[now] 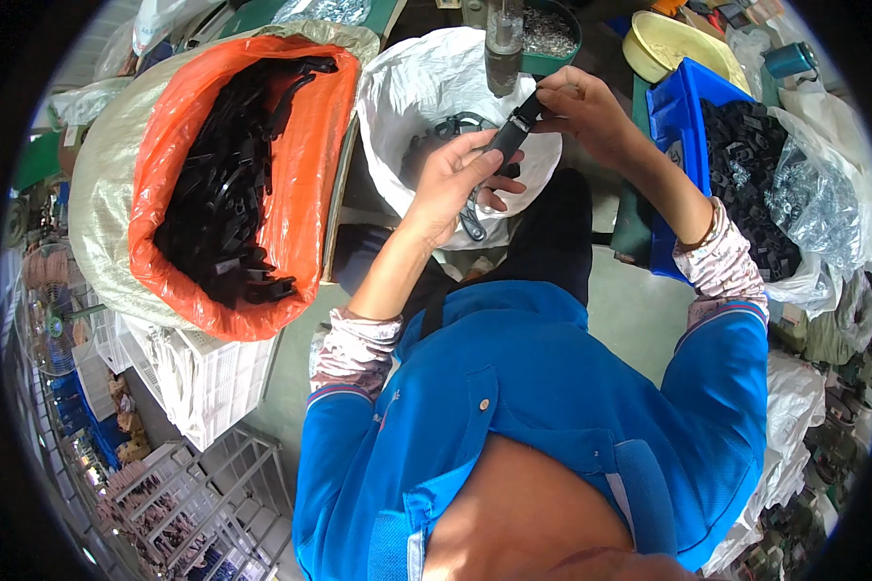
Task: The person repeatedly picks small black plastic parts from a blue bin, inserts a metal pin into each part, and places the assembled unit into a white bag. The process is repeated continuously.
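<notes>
My left hand is wrapped round a long black plastic part, shaped like a handle, which tilts up to the right. Its lower end, with a hole near the tip, sticks out below my fingers. At the upper end, my right hand pinches the tip between thumb and fingers; whether a separate small piece is there, I cannot tell. Both hands are above a white woven sack, open at the top, with several dark parts inside. Just beyond my hands stands a grey metal cylinder, upright.
To the left, an orange-lined sack is full of long black parts. At the right, a blue bin holds small black pieces and a clear plastic bag. Farther back are a yellow basin and a green tray of small metal pieces.
</notes>
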The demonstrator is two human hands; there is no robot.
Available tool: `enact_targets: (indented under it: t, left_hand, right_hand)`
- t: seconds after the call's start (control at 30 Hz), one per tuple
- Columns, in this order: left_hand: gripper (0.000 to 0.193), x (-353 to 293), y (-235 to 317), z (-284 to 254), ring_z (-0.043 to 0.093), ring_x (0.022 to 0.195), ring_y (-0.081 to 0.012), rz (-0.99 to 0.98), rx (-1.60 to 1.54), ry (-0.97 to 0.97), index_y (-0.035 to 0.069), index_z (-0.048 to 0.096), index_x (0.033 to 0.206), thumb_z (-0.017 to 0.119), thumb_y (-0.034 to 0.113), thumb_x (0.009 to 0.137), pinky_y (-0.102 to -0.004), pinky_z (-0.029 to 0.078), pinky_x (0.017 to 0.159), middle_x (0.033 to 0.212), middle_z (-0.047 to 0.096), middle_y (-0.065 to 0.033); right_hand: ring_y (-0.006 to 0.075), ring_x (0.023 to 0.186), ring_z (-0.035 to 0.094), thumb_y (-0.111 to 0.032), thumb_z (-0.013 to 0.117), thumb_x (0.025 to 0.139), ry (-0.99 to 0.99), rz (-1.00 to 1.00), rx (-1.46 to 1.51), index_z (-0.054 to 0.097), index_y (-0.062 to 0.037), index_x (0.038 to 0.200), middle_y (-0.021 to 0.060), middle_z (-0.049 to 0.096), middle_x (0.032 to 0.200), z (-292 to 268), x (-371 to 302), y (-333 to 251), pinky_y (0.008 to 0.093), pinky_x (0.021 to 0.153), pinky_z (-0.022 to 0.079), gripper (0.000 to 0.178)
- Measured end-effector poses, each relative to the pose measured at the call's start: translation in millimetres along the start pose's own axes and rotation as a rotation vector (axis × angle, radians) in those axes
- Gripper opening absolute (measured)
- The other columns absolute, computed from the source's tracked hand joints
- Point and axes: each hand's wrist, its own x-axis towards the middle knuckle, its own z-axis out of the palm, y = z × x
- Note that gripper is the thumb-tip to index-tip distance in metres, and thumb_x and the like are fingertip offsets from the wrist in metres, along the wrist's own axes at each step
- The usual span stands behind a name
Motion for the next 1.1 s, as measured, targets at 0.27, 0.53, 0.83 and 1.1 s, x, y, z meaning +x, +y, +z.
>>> enact_targets:
  t: [0.27, 0.53, 0.83, 1.1]
  left_hand:
    - [0.039, -2, 1, -2, 0.067, 0.081, -0.0254, 0.008, 0.041, 0.018, -0.005, 0.046, 0.126, 0.055, 0.013, 0.092, -0.0268, 0.054, 0.054, 0.105, 0.062, -0.0161]
    - [0.034, 0, 2, 2, 0.068, 0.08, -0.0239, 0.056, 0.076, 0.047, -0.004, 0.046, 0.121, 0.056, 0.009, 0.091, -0.0258, 0.052, 0.054, 0.101, 0.063, -0.0147]
    - [0.025, 4, 13, 18, 0.058, 0.064, -0.009, 0.433, 0.908, 0.13, 0.004, 0.05, 0.102, 0.066, 0.005, 0.083, -0.0242, 0.045, 0.057, 0.078, 0.064, -0.0091]
    - [0.014, 4, 1, 10, 0.061, 0.065, -0.0118, 0.538, 0.97, 0.153, 0.002, 0.049, 0.083, 0.063, 0.001, 0.083, -0.0231, 0.044, 0.058, 0.068, 0.064, -0.0066]
  right_hand:
    - [0.0181, 0.09, 0.062, -0.014, 0.058, 0.091, -0.044, -0.004, 0.032, 0.055, 0.0005, 0.101, 0.0097, 0.06, 0.096, 5, 1, 7, 0.0331, 0.083, 0.054, 0.018]
    - [0.0168, 0.094, 0.061, -0.014, 0.058, 0.091, -0.084, -0.016, -0.022, 0.055, 0.0008, 0.101, 0.0089, 0.06, 0.097, 17, -9, 7, 0.0333, 0.087, 0.052, 0.017]
    - [0.0166, 0.095, 0.061, -0.005, 0.055, 0.088, -0.143, 0.0, 0.2, 0.057, -0.0028, 0.096, 0.0054, 0.06, 0.095, 15, -24, -8, 0.0329, 0.093, 0.047, 0.009]
    - [0.0136, 0.085, 0.063, -0.009, 0.056, 0.089, -0.183, -0.036, -0.411, 0.063, -0.001, 0.102, 0.0067, 0.065, 0.096, -38, -5, -68, 0.028, 0.076, 0.053, 0.017]
